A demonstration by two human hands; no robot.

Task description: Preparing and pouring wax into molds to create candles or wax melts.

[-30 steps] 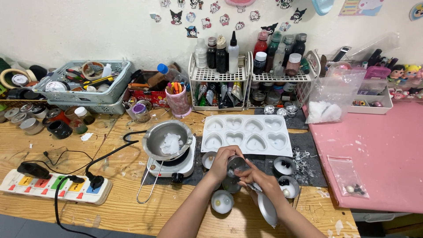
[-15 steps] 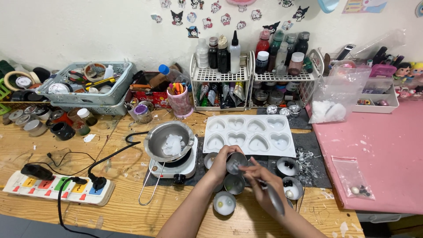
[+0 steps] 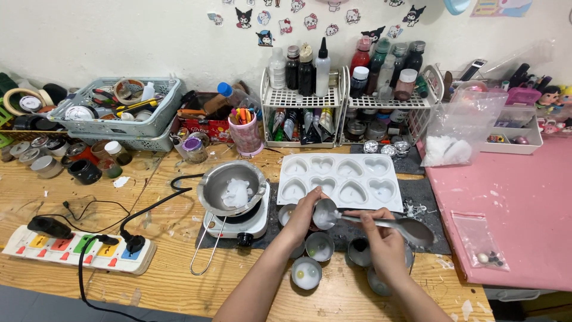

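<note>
Left hand (image 3: 305, 210) grips a small metal cup (image 3: 325, 213) by its side wall just above the dark mat (image 3: 423, 197), right hand (image 3: 381, 238) grasps a spoon (image 3: 393, 225) scraping inside it; cup looks light, stiff, probably slippery with wax.

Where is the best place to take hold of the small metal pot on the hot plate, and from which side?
Likely by its long wire handle, coming from the near table edge. The handle juts toward the person, away from the metal pot and hot plate.
</note>
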